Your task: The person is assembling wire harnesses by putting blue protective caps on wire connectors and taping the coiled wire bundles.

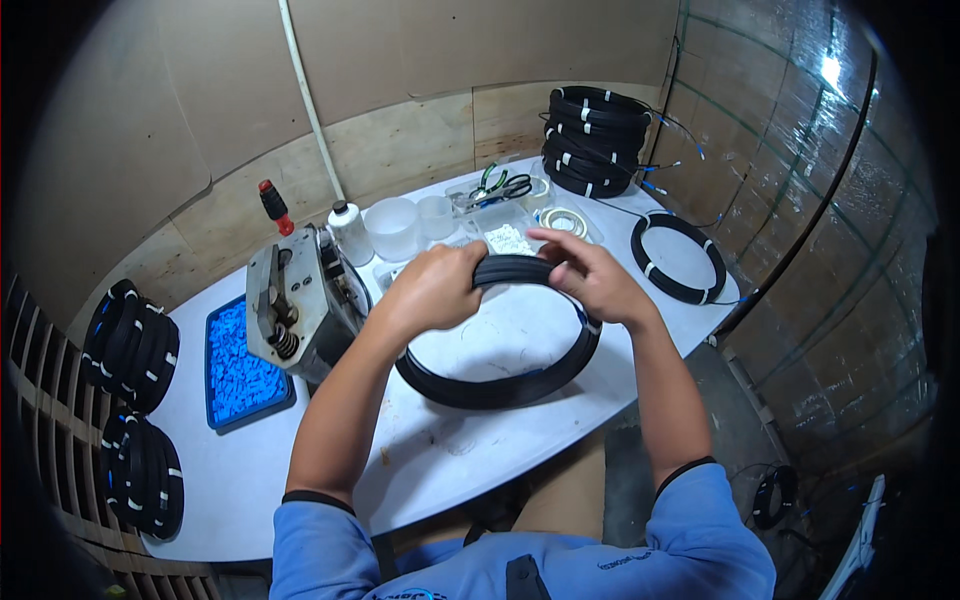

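A coil of black cable [495, 392] is between my hands over the near middle of the white table. Its far side is raised. My left hand [436, 285] is closed round the coil's far left part. My right hand [598, 283] grips the far right part, its thumb against the cable and its forefinger stretched out above it. A bit of blue shows on the coil beside the right hand. Beyond the hands sits a clear tray of small white pieces [508, 238], partly hidden by my fingers.
A metal bench machine [290, 290] stands left, beside a tray of blue pieces [240, 375]. Stacked black coils [597, 140] rise at the back right; a single coil [648, 268] lies right. A white bottle [348, 232], tape rolls [563, 224] and scissors [505, 190] are at the back.
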The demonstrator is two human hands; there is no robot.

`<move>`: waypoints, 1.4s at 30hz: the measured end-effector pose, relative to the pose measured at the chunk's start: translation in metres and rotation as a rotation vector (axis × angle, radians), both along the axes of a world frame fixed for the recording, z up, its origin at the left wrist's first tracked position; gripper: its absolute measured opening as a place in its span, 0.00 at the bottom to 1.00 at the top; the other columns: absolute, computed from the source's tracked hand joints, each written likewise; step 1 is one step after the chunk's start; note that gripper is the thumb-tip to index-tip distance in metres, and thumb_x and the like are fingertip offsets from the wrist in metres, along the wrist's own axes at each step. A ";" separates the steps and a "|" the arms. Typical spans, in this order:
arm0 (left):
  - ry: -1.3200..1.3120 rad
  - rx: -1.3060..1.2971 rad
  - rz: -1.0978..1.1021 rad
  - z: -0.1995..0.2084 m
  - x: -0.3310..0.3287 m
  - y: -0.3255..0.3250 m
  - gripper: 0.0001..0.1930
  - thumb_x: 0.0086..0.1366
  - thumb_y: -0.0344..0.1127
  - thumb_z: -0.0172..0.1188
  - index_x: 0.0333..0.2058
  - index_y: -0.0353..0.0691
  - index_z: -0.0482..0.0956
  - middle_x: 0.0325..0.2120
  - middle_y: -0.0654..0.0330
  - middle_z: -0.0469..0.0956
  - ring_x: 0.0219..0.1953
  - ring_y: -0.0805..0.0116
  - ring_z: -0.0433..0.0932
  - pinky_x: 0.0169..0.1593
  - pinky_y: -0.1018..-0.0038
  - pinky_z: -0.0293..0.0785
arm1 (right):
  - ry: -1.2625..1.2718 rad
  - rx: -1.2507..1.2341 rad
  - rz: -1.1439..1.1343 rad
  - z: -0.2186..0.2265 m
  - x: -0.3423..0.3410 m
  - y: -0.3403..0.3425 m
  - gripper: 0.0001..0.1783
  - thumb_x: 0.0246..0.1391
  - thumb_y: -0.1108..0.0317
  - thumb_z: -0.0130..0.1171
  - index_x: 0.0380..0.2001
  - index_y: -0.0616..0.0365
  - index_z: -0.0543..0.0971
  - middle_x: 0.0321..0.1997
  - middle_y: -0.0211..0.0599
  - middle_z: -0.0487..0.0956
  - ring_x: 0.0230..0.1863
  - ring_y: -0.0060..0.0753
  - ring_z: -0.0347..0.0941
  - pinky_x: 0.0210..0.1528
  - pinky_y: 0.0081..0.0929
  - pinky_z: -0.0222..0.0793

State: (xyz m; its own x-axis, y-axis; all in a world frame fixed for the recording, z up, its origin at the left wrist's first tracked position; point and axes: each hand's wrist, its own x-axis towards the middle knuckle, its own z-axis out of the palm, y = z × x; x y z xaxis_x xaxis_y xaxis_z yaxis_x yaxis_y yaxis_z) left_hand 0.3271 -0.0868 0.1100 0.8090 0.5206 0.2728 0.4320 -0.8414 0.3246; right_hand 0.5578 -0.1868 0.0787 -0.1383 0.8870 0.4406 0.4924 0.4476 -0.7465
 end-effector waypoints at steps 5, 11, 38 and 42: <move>-0.042 0.014 -0.026 -0.001 -0.003 -0.019 0.10 0.51 0.28 0.57 0.32 0.33 0.71 0.22 0.40 0.77 0.30 0.39 0.78 0.38 0.51 0.74 | 0.119 -0.062 -0.539 -0.030 0.074 0.044 0.16 0.58 0.65 0.60 0.47 0.61 0.79 0.35 0.33 0.80 0.34 0.20 0.74 0.40 0.20 0.70; -0.069 0.038 -0.048 0.001 -0.006 -0.030 0.10 0.49 0.28 0.59 0.31 0.34 0.69 0.20 0.45 0.76 0.26 0.42 0.77 0.33 0.54 0.74 | -0.381 -0.255 -0.766 -0.088 0.121 0.114 0.16 0.48 0.70 0.58 0.41 0.58 0.83 0.44 0.50 0.81 0.44 0.44 0.79 0.51 0.34 0.73; -0.063 -0.003 0.011 0.013 0.011 -0.041 0.54 0.53 0.34 0.64 0.71 0.46 0.35 0.23 0.43 0.79 0.28 0.42 0.79 0.35 0.52 0.75 | 0.228 -0.087 0.026 0.050 0.014 0.010 0.17 0.62 0.68 0.58 0.50 0.66 0.75 0.36 0.32 0.81 0.39 0.18 0.76 0.45 0.19 0.72; -0.174 -0.027 0.031 0.008 0.006 -0.043 0.49 0.53 0.34 0.65 0.69 0.45 0.44 0.31 0.43 0.79 0.32 0.42 0.80 0.36 0.52 0.75 | 0.351 -0.149 0.033 0.066 -0.001 0.004 0.24 0.58 0.66 0.63 0.55 0.64 0.73 0.30 0.32 0.82 0.31 0.14 0.74 0.32 0.14 0.66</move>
